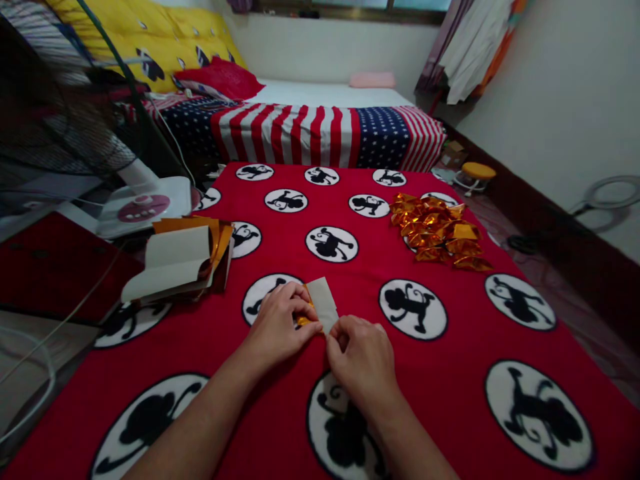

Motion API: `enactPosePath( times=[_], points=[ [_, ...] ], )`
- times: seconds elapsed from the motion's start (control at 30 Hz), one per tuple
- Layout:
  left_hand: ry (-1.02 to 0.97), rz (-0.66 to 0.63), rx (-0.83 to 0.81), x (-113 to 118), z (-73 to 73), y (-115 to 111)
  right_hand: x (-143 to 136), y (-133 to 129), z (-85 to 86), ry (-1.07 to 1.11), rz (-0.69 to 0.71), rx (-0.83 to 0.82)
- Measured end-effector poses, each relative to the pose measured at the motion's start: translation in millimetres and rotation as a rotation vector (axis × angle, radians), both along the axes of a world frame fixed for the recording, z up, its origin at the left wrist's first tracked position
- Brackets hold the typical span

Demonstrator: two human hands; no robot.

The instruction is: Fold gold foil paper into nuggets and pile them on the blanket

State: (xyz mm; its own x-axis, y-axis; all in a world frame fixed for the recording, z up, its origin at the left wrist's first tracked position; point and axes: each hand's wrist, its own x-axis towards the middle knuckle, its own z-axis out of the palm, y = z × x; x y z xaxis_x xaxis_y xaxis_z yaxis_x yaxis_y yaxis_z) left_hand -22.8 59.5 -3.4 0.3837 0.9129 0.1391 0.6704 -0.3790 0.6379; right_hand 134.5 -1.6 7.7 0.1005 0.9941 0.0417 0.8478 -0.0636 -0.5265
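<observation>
A small sheet of paper (pixel 323 299), pale on top with gold-orange foil showing at its left side, lies on the red cloth with monkey prints (pixel 370 283). My left hand (pixel 283 320) grips its left part, thumb and fingers bent round the gold portion. At the lower right corner, my right hand (pixel 363 353) pinches the paper between thumb and curled forefinger. Part of the paper is hidden under my left fingers. Folded shiny orange-gold pieces (pixel 433 230) are heaped at the back right of the cloth.
On the left lies a stack of pale and gold sheets (pixel 177 260), beside the white fan base (pixel 145 203). Beyond the cloth stands a bed with a striped, starred cover (pixel 300 133). A yellow-topped stool (pixel 479 171) is on the floor at right.
</observation>
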Motion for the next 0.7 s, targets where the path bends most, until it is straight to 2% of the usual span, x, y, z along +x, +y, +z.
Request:
enactPosePath(
  times=[0.3,0.7],
  points=[
    [0.013,-0.008,0.028,0.4,-4.3,-0.5,11.6,4.0,2.4,0.153,-0.068,-0.106],
    [0.049,-0.045,-0.001,-0.2,3.2,0.6,7.7,6.0,2.7,0.076,-0.051,-0.089]
  ],
)
